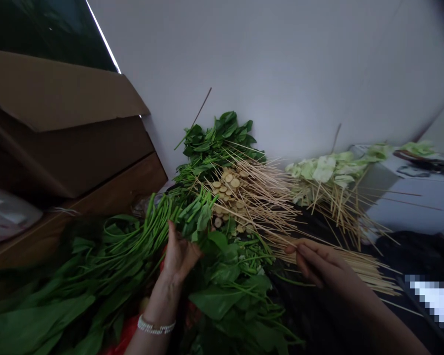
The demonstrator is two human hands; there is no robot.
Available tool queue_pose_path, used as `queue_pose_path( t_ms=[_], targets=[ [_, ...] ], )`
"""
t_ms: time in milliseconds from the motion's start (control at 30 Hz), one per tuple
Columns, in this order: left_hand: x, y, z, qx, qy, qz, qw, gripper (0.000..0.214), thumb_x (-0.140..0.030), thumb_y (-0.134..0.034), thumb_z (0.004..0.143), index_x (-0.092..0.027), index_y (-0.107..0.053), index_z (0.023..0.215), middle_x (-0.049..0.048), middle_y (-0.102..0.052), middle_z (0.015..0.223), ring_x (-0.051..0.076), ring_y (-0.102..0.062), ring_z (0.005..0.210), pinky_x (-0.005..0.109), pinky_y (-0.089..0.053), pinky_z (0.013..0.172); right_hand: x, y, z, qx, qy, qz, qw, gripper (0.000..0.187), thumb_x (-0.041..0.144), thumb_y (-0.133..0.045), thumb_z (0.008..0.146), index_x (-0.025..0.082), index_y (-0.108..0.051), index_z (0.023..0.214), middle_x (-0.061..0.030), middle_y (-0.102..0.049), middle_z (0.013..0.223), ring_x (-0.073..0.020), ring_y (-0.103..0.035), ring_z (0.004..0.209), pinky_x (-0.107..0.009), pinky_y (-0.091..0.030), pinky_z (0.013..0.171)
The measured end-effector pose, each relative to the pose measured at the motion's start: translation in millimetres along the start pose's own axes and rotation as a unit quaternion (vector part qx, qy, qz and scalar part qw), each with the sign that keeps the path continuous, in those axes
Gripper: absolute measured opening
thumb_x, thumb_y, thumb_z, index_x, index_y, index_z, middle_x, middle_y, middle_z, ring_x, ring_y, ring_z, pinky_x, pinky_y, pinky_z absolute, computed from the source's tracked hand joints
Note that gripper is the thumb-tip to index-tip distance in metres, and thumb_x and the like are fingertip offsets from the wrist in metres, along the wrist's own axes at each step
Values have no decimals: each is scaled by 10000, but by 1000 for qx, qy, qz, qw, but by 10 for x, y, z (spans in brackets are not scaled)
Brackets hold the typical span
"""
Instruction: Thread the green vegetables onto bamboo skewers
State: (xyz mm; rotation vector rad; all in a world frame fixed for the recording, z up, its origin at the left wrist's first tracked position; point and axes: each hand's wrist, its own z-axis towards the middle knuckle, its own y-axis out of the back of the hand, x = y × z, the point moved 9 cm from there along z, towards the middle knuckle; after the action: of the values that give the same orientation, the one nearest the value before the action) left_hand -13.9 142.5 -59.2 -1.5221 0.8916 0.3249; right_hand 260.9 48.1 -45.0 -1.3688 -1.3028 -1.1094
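Note:
My left hand [181, 259], with a beaded bracelet at its wrist, is among leafy greens. Its thumb points up and its fingers curl away from me, their tips hidden, so what they hold cannot be made out. Long-stemmed greens [129, 251] lie to its left, and loose broad leaves [222, 296] to its right. My right hand [320, 261] is closed in a pinch on what looks like a thin bamboo skewer, above a bundle of bare skewers [370, 273]. Beyond both hands lies a pile of skewered round pale slices [229, 185], their sticks pointing right.
Skewered dark greens [225, 130] are heaped against the white wall [274, 64]. Skewered pale cabbage pieces [323, 167] lie back right, beside a white box [403, 202]. An open cardboard box [70, 148] stands at left. Red plastic [126, 333] shows under the greens.

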Motion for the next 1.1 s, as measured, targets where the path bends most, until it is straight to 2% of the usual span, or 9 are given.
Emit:
queue_pose_path(
  t_ms=[200,300,367,467,533,633,767,867,1100],
  targets=[
    [8,-126,-72,41,-54,66,996,843,-847,-479,670,-239,-577,1246,106,-692,1148,285,-610,1125,413,-489,927,-202,-74,43,-3,-6,39,999,485,639,-631,761,176,-665,903,38,-499,521,-55,-315,379,-183,-199,369],
    [63,-156,-94,57,-55,97,992,794,-784,-587,662,-278,-560,1273,89,-663,1206,291,-586,1158,433,-477,940,-230,-115,40,-10,0,58,998,468,625,-610,789,179,-665,917,39,-494,521,-55,-316,384,-179,-204,369],
    [122,-127,-86,50,-48,116,991,722,-664,-687,684,-290,-556,1287,81,-636,1255,286,-569,1181,431,-469,956,-194,-150,35,-6,8,69,998,450,607,-617,797,174,-666,908,43,-489,522,-45,-308,381,-175,-197,371],
    [175,-47,-55,20,-57,167,984,696,-450,-769,715,-281,-515,1341,86,-622,1270,260,-564,1184,401,-454,979,-47,-155,31,-11,37,97,994,388,552,-626,821,181,-667,925,47,-489,539,-36,-308,387,-170,-186,376],
    [197,-22,-31,13,-66,208,976,684,-393,-743,759,-243,-481,1372,105,-656,1196,245,-595,1135,386,-454,971,107,-121,31,-25,70,119,990,344,514,-627,836,195,-667,957,52,-487,545,-35,-307,387,-172,-184,376],
    [154,41,-6,-14,-105,266,958,624,-400,-704,793,-174,-506,1340,95,-707,1002,214,-647,989,356,-468,931,389,-65,46,-48,127,133,982,307,470,-638,840,206,-666,994,53,-500,550,-37,-309,372,-183,-189,365],
    [12,204,-34,-102,-178,366,908,508,-425,-726,749,-149,-634,1167,52,-709,831,196,-646,828,299,-491,797,780,-31,144,-78,212,107,968,282,424,-631,851,206,-661,1028,29,-562,619,-48,-357,387,-196,-232,364],
    [-9,274,-51,-120,-197,404,885,424,-429,-706,751,-149,-683,1069,42,-698,757,200,-631,762,286,-483,711,992,-31,277,-96,271,82,954,265,400,-610,869,211,-656,1048,12,-598,693,-58,-408,429,-193,-279,375],
    [10,298,-79,-121,-195,422,877,358,-422,-676,773,-160,-718,1013,38,-696,733,190,-613,711,277,-460,682,1097,-256,576,-103,320,3,942,259,383,-551,897,203,-636,1062,6,-629,736,-64,-438,450,-190,-323,381]
  ],
)
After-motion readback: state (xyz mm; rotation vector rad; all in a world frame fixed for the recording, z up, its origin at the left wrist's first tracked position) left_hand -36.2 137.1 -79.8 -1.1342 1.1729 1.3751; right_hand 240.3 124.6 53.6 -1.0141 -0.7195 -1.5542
